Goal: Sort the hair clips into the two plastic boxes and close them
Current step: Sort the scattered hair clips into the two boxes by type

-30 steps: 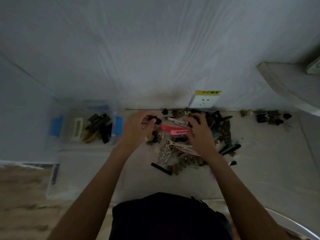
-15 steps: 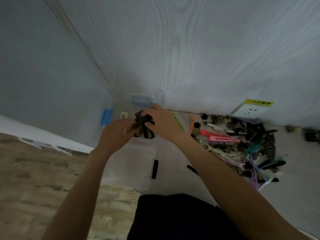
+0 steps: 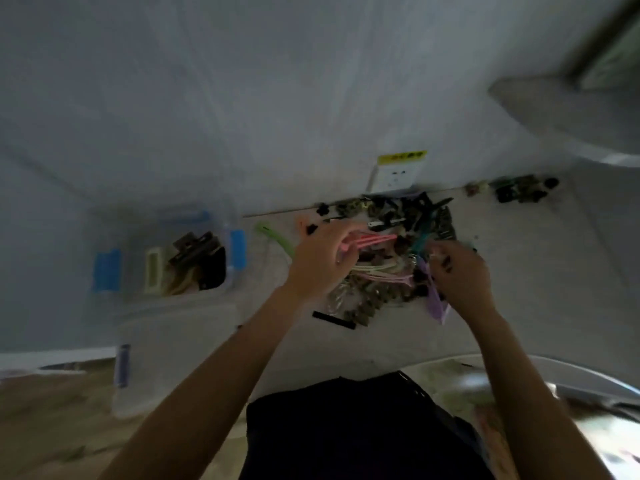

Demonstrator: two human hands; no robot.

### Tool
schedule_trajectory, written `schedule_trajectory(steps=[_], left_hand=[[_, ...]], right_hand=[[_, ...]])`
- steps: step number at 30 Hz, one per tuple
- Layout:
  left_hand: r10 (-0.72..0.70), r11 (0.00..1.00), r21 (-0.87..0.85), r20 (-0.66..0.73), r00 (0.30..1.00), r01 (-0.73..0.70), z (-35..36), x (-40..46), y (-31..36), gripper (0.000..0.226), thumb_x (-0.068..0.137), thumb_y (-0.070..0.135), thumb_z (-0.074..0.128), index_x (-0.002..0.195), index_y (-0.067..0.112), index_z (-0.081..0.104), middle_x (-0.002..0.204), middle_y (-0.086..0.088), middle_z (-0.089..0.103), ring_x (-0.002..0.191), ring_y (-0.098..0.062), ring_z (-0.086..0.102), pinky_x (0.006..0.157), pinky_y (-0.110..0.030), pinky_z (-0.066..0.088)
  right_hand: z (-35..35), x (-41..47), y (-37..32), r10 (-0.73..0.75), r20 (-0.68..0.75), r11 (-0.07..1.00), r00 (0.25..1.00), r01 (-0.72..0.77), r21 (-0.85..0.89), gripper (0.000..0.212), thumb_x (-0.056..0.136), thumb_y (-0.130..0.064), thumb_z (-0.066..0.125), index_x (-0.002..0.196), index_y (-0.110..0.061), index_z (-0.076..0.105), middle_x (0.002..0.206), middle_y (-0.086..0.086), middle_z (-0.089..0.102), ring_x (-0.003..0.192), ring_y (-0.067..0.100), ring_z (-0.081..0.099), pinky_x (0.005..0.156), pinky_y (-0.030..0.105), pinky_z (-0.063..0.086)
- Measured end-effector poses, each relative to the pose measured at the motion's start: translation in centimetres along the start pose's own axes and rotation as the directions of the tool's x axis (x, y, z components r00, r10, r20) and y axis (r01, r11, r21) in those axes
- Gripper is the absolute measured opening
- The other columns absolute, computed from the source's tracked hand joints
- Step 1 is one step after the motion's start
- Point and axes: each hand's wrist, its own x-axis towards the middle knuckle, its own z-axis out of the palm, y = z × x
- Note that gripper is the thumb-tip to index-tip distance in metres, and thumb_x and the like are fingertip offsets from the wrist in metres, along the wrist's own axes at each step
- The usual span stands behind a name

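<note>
Left hand (image 3: 320,263) is pinching pink clips (image 3: 372,241) over the centre-frame pile (image 3: 381,268), right hand (image 3: 462,271) curled on something blurry, so tangled neighbours could probably drag along toward the mid-left box (image 3: 166,261).

Clear plastic box (image 3: 231,237) with blue plastic latches (image 3: 238,248), walls see-through and lightly glossy. Its lid (image 3: 166,341), lying at the surface's left edge, is frosted translucent plastic. Pile of hair clips (image 3: 391,258): smooth pink, purple and black plastic, some pale metal. Surface (image 3: 536,289) matt and pale. Wall (image 3: 277,98) shows faint wood-grain pattern.
</note>
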Motion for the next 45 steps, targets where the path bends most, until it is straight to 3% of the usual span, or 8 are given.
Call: schedule_trajectory(steps=[5, 13, 18, 27, 31, 36, 40, 45], left_hand=[[-0.050, 0.996, 0.088, 0.314, 0.948, 0.023, 6.9, 5.2, 1.4, 0.043, 0.091, 0.021, 0.052, 0.133, 0.019, 0.045, 0.131, -0.004, 0.051, 0.116, -0.019, 0.049, 0.091, -0.028, 0.041], [0.000, 0.815, 0.511, 0.470, 0.883, -0.272, 14.2, 12.9, 1.0, 0.065, 0.085, 0.018, 0.057, 0.142, 0.013, 0.027, 0.152, -0.010, 0.023, 0.139, -0.030, 0.021, 0.110, -0.044, 0.025], [-0.099, 0.763, 0.607, 0.450, 0.887, -0.223, 14.6, 13.7, -0.3, 0.065, 0.083, 0.020, 0.063, 0.139, 0.012, 0.031, 0.145, -0.012, 0.031, 0.132, -0.032, 0.030, 0.102, -0.043, 0.039], [-0.166, 0.921, 0.382, 0.210, 0.963, 0.076, 12.1, 11.4, -2.7, 0.040, 0.081, 0.017, 0.066, 0.118, 0.006, 0.055, 0.127, -0.015, 0.049, 0.120, -0.033, 0.046, 0.094, -0.043, 0.045], [-0.088, 0.962, 0.266, 0.069, 0.994, 0.067, 10.0, 9.5, -1.4, 0.018, 0.082, 0.016, 0.066, 0.095, 0.007, 0.059, 0.103, -0.008, 0.062, 0.089, -0.025, 0.061, 0.073, -0.029, 0.045], [-0.370, 0.915, -0.154, 0.043, 0.928, 0.372, 3.9, 6.0, 1.7, 0.005, 0.090, 0.011, 0.054, 0.093, 0.015, 0.052, 0.084, -0.005, 0.064, 0.072, -0.013, 0.061, 0.067, -0.023, 0.048], [-0.663, 0.557, -0.591, 0.106, 0.741, 0.583, -2.2, 0.3, 1.0, 0.019, 0.093, 0.000, 0.044, 0.092, 0.014, 0.056, 0.097, -0.010, 0.061, 0.088, -0.018, 0.061, 0.085, -0.033, 0.052], [-0.735, 0.662, -0.430, -0.213, 0.643, 0.614, -11.0, -6.3, -1.1, 0.005, 0.089, 0.014, 0.058, 0.089, 0.014, 0.053, 0.085, -0.002, 0.063, 0.082, -0.019, 0.063, 0.069, -0.024, 0.054]], right_hand=[[0.0, 2.3, 6.3, 0.088, 0.051, 0.996, 0.995, -0.088, -0.018, 0.047, 0.083, -0.010, 0.064, 0.127, -0.008, 0.050, 0.132, 0.016, 0.051, 0.121, 0.034, 0.048, 0.097, 0.042, 0.039], [1.4, 7.0, 6.3, -0.063, 0.160, 0.997, 0.985, 0.070, -0.042, 0.067, 0.086, -0.017, 0.059, 0.144, -0.020, 0.025, 0.141, 0.016, 0.038, 0.121, 0.035, 0.045, 0.097, 0.046, 0.042], [1.0, 8.4, 6.7, -0.044, 0.243, 0.994, 0.969, 0.068, -0.090, 0.047, 0.088, -0.024, 0.057, 0.132, -0.017, 0.042, 0.136, 0.017, 0.040, 0.113, 0.034, 0.051, 0.089, 0.038, 0.045], [-0.1, 7.4, 6.0, 0.045, 0.012, 0.995, 0.999, -0.046, 0.091, 0.028, 0.085, -0.015, 0.063, 0.111, -0.005, 0.057, 0.110, 0.017, 0.059, 0.098, 0.031, 0.057, 0.079, 0.034, 0.044], [-0.8, 5.8, 4.2, 0.053, -0.142, 0.965, 0.988, -0.014, 0.263, 0.029, 0.080, -0.005, 0.067, 0.107, -0.003, 0.060, 0.106, 0.015, 0.062, 0.092, 0.020, 0.059, 0.068, 0.004, 0.039], [-0.6, 4.4, 0.3, 0.224, 0.185, 0.669, 0.957, -0.289, 0.685, 0.026, 0.083, -0.007, 0.062, 0.109, -0.009, 0.058, 0.109, 0.009, 0.063, 0.097, 0.020, 0.060, 0.081, 0.024, 0.052], [1.5, 2.7, -3.7, 0.194, 0.383, 0.475, 0.903, -0.428, 0.769, 0.029, 0.086, 0.004, 0.053, 0.115, -0.002, 0.055, 0.111, 0.019, 0.062, 0.097, 0.032, 0.062, 0.090, 0.047, 0.050], [4.4, -0.3, -10.0, -0.053, 0.535, 0.498, 0.843, -0.442, 0.746, 0.029, 0.086, -0.004, 0.060, 0.113, -0.013, 0.055, 0.111, 0.010, 0.063, 0.097, 0.024, 0.064, 0.080, 0.037, 0.054]])
